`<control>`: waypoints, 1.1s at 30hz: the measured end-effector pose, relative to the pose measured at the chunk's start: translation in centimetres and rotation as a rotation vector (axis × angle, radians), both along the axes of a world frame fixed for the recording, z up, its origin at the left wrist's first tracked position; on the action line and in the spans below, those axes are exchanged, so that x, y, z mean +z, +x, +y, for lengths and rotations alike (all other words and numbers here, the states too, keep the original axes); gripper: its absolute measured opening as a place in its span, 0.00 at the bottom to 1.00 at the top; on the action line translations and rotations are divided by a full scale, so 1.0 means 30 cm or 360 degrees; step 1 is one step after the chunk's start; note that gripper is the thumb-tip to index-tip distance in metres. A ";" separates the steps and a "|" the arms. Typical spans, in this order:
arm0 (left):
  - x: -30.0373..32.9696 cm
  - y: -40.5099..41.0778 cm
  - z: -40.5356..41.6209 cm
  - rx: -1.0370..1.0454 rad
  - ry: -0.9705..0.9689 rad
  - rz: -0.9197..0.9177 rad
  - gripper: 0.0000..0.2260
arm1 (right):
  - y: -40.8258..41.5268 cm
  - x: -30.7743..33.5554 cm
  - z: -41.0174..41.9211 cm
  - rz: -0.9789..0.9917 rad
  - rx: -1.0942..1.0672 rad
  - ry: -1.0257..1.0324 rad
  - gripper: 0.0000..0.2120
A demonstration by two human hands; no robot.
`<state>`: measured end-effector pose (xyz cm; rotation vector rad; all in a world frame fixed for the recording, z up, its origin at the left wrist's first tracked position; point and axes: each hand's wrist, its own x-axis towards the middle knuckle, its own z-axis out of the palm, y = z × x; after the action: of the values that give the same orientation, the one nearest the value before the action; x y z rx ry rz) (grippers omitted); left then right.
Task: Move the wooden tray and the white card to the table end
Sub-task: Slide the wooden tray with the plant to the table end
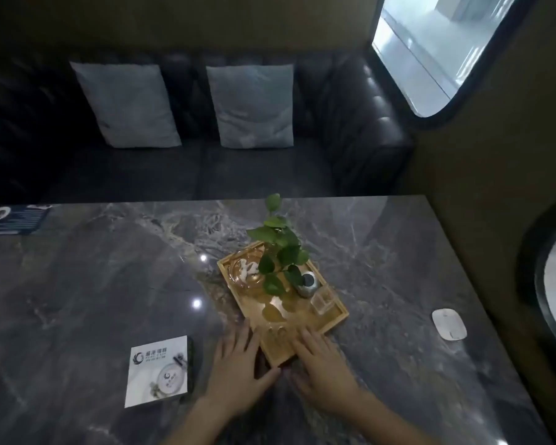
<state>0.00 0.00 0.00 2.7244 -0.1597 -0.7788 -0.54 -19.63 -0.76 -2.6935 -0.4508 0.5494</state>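
Two hands bear on one tray (302, 345): left hand (238, 370) flat and open against its near-left edge, right hand (321, 364) flat and open with fingers lying over its near corner, neither curled in a grip. Tray: wooden, rectangular, directly ahead of the hands at mid-table (93, 284), long axis running from the near corner away and leftward, skewed to the table edges. Both hands are equally close to the tray; the left is the nearer to the card. Tray contents: amber glass dish (247, 271) at the far end; leafy plant (280, 255) at centre; small dark-topped pot (308, 283) right of the plant; clear square holder (323, 300) near the right rim. Card (158, 369): white, printed, flat on the table left of the tray, apart from it, untouched. White mouse (449, 323): well right of the tray. Judgement: tray goes first, by a two-handed push or lift; the upright plant may tip.
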 end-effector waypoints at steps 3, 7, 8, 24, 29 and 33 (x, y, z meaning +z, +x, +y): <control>-0.026 0.029 -0.014 -0.0070 0.0068 0.0023 0.45 | 0.033 -0.026 -0.012 0.0119 0.0001 -0.0038 0.32; -0.073 0.071 -0.018 -0.0146 0.0072 0.0028 0.51 | 0.068 -0.046 0.000 -0.0001 0.0112 -0.0137 0.29; -0.084 0.079 -0.013 -0.0179 0.0083 0.0019 0.51 | 0.068 -0.057 -0.002 -0.0040 0.0092 -0.0129 0.26; -0.153 0.120 -0.013 -0.0033 -0.0180 -0.0036 0.50 | 0.100 -0.176 -0.012 -0.0228 0.0030 -0.0012 0.14; -0.162 0.121 -0.034 0.0016 -0.0199 -0.0055 0.50 | 0.109 -0.184 -0.027 -0.0266 -0.0028 0.0020 0.13; -0.155 0.128 -0.078 0.0012 -0.0157 -0.0064 0.49 | 0.120 -0.195 -0.058 -0.0278 -0.0036 0.0010 0.12</control>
<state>3.85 -2.33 -4.65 2.6468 -0.1910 -0.6958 3.07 -21.36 -6.60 -2.7484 -0.4662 0.3070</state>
